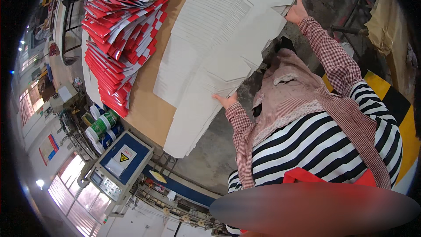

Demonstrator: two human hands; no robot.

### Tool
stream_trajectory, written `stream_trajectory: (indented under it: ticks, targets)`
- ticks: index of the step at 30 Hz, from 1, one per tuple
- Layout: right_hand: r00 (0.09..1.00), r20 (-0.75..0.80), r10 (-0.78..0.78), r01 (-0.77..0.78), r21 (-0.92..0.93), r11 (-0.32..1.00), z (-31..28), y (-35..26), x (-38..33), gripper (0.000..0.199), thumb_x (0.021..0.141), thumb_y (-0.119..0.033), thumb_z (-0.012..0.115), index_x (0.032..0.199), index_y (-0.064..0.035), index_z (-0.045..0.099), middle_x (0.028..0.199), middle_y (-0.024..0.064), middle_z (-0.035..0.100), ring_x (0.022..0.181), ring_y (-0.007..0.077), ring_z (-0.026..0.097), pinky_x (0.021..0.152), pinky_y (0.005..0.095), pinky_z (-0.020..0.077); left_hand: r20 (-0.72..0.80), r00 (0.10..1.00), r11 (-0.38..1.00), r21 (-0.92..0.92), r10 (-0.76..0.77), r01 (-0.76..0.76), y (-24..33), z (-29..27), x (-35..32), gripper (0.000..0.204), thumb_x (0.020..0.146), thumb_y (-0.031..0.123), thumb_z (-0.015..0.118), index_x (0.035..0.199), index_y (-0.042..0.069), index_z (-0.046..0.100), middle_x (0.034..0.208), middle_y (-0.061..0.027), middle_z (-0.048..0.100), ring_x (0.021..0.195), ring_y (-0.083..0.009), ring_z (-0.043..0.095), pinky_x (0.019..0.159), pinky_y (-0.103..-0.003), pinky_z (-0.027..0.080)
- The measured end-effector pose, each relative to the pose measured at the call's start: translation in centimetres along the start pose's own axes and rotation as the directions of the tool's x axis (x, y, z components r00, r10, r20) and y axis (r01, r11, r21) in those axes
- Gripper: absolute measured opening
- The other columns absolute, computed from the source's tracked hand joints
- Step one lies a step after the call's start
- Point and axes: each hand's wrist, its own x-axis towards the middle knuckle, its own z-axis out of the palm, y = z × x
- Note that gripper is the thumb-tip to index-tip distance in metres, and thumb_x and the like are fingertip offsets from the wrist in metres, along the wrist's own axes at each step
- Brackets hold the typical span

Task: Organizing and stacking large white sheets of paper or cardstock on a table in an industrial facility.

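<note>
A long fanned row of white cardboard sheets (197,70) lies on the tabletop, their edges overlapping like steps. My left hand (227,101) grips the near edge of these sheets, its thumb lying over the top and its other fingers mostly hidden beneath. Farther along the same edge, to the right, my right hand (297,13) is closed on the sheets' corner. Some flaps at that edge stand up unevenly between the two hands.
Fanned red-and-white printed packets (118,52) lie left of the sheets on a brown board (147,105). Beyond the table's left end stand a blue-topped machine (125,156) and several buckets (101,125). Crumpled brown paper (388,22) hangs at the right, above yellow-black striping (386,92).
</note>
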Motion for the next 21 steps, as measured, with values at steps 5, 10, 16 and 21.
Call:
stream_trajectory:
  ticks: [5,10,16,21]
  targets:
    - [0.922,-0.386,0.023,-0.019,0.014,1.000,-0.2,3.6,-3.0,0.082,0.077,-0.068,0.017,0.135,-0.0109,0.007,0.138,0.0151,0.015,0.126,0.0312,0.017,0.102,0.0495,0.0054,0.298,0.954,0.999,-0.013,0.043,-0.041,-1.4,-5.0,4.0,0.108,0.056,-0.011,0.068,0.135,0.010,-0.002,0.138,-0.0168,0.003,0.119,-0.0303,0.026,0.097,-0.048,0.026]
    - [0.972,-0.230,0.054,-0.010,0.186,0.983,-4.8,7.2,-2.6,0.089,0.073,-0.073,0.018,0.133,-0.0086,0.018,0.135,0.0111,0.026,0.122,0.0290,0.026,0.102,0.0447,0.0116,-0.040,0.989,0.985,-0.108,-0.140,0.135,-1.0,1.6,0.1,0.078,0.073,0.060,0.049,0.130,0.012,0.026,0.136,-0.0051,0.024,0.120,-0.0271,0.027,0.097,-0.044,0.024]
    - [0.953,-0.231,0.197,-0.151,0.200,0.968,1.1,9.3,-3.4,0.093,0.071,-0.074,0.015,0.132,-0.0044,0.020,0.136,0.0103,0.024,0.125,0.0287,0.022,0.102,0.0412,0.0142,0.045,0.995,0.975,-0.201,-0.091,0.098,-2.4,-1.9,3.9,0.079,0.074,0.057,0.051,0.128,0.006,0.026,0.134,-0.0062,0.024,0.117,-0.0249,0.029,0.095,-0.039,0.028]
    - [0.885,-0.392,0.251,-0.211,0.141,0.967,-2.0,9.6,-2.9,0.086,0.076,-0.070,0.010,0.134,-0.0069,0.009,0.139,0.0112,0.012,0.128,0.0306,0.012,0.103,0.0447,0.0094,-0.062,0.927,0.869,-0.377,-0.369,0.321,-0.5,-1.8,-1.1,0.058,0.077,0.047,0.056,0.111,0.003,0.040,0.100,-0.0069,0.045,0.090,-0.0187,0.044,0.082,-0.035,0.035]
